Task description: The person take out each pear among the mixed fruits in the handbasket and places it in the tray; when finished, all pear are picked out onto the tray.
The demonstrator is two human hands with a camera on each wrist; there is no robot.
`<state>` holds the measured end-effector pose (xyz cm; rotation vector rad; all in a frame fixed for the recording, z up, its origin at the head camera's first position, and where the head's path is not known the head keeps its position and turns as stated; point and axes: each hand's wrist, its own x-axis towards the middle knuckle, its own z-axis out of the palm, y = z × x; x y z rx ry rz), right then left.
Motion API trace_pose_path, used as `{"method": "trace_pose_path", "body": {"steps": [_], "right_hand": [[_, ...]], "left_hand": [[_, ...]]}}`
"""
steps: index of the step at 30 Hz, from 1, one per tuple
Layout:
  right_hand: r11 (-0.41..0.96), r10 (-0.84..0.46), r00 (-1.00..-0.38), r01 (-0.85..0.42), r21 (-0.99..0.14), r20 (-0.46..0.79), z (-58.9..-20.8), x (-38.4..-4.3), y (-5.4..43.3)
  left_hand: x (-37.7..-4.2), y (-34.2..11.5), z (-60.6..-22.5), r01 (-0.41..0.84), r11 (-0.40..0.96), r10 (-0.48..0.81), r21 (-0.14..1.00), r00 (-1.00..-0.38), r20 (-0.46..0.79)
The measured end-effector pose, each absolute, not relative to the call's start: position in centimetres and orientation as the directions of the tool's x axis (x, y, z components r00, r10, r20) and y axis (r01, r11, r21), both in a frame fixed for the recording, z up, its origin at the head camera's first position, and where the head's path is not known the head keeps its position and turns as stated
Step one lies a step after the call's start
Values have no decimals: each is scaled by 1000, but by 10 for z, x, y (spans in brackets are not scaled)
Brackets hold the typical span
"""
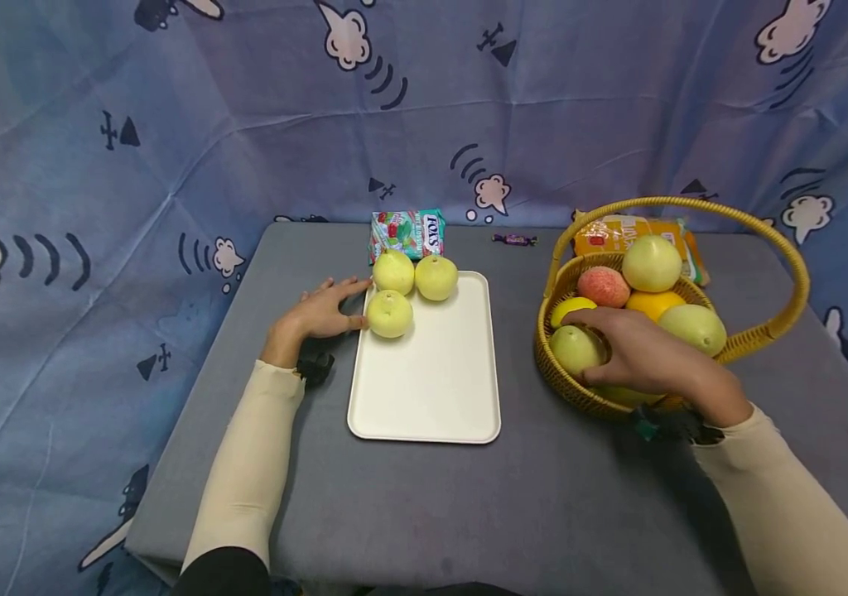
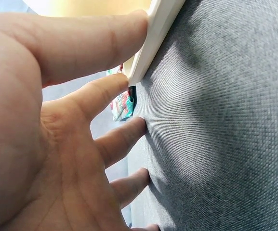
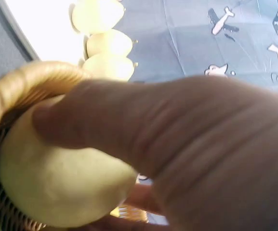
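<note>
My left hand (image 1: 325,310) is spread at the left edge of a white tray (image 1: 430,389). In the left wrist view its thumb (image 2: 95,45) and index finger lie against the tray's rim, while the other fingertips are on the cloth. Three yellow pears (image 1: 390,314) stand together at the tray's far left end. Over on the right, my right hand (image 1: 636,349) reaches into a wicker basket (image 1: 569,389) and grips a pale green pear (image 3: 61,178) at the basket's near left side. The thumb lies across the pear, and the fingers curl round its far side, partly hidden.
Also in the basket are a pink-red fruit (image 1: 604,286), a lemon (image 1: 571,310), an orange (image 1: 653,305) and more pale green pears (image 1: 651,263). Its tall handle (image 1: 804,285) arches over the right. Behind are a candy bag (image 1: 407,234), a wrapped sweet (image 1: 515,240) and an orange packet (image 1: 610,235).
</note>
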<state>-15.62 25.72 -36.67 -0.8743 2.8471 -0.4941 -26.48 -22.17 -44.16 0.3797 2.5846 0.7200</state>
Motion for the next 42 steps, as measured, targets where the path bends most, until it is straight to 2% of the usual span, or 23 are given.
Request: {"method": "trace_pose_path", "body": {"steps": [5,10,19,27,42], "right_hand": [[790,-532,-846,-484,-377,-27,-370,-153,261],[780,-489,-871,-458,-426,41,-372,-149,267],[670,-454,-883,-428,-606,121,-361,-144,266],[532,-454,-854,-489,-692,255,-359,-151,240],[417,-445,-863,-434,-798,237,-373,-181,172]], "left_hand": [[-265,-222,-442,136,829,360,542,-872,-331],[-264,-222,-442,139,826,363,546,-872,-328],[-263,-222,-442,143,826,364,545,-874,-322],[-263,-222,-442,144,828,363,543,-874,-323],[-264,-221,-441,142,826,363,545,-874,-322]]}}
